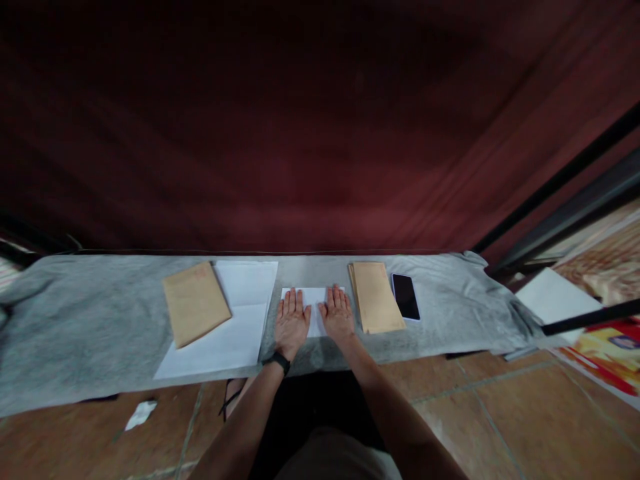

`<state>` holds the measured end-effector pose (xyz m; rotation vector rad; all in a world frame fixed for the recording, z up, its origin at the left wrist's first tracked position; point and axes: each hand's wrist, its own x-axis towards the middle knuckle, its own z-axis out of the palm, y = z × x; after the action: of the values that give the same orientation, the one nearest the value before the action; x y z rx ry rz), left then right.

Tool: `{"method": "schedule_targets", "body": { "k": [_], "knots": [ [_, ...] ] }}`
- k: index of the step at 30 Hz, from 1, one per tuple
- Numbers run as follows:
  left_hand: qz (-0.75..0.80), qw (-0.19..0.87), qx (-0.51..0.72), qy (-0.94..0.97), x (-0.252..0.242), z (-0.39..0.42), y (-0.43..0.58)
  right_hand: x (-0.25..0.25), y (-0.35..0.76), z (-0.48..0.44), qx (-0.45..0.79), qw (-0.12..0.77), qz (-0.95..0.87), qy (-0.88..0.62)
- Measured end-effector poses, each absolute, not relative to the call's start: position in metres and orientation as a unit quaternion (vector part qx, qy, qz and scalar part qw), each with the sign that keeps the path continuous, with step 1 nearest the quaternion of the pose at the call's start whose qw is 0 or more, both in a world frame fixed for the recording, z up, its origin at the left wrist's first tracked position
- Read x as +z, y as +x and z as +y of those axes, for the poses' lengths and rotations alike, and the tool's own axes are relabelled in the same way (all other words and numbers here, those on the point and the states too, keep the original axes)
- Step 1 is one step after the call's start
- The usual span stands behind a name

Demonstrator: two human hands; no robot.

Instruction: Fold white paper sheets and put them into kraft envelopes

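A small white sheet of paper (315, 313), perhaps folded, lies on the grey cloth in front of me. My left hand (291, 321) rests flat on its left end, fingers stretched forward, a dark band on the wrist. On the right end my right hand (337, 316) lies flat too, palm down. Parts of the paper are hidden under both hands. Just right of my right hand is a small stack of brown envelopes (379, 298). To the left, larger white sheets (245, 327) lie partly beneath a brown envelope (196, 303).
A phone (405, 297) with a dark screen lies beside the envelope stack. Grey cloth (110, 320) covers the long narrow surface, with a dark red panel (310, 167) behind it. Crumpled white paper (141, 415) sits on the tiled floor (480, 413). Dark bars (575, 170) stand at right.
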<state>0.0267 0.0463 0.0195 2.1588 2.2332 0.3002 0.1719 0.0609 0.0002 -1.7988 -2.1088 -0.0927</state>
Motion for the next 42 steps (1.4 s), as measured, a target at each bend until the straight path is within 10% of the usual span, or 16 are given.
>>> {"method": "schedule_targets", "body": {
  "k": [42],
  "knots": [
    [0.737, -0.014, 0.108, 0.667, 0.007, -0.036, 0.022, -0.017, 0.196, -0.027, -0.055, 0.212, -0.779, -0.587]
  ]
}}
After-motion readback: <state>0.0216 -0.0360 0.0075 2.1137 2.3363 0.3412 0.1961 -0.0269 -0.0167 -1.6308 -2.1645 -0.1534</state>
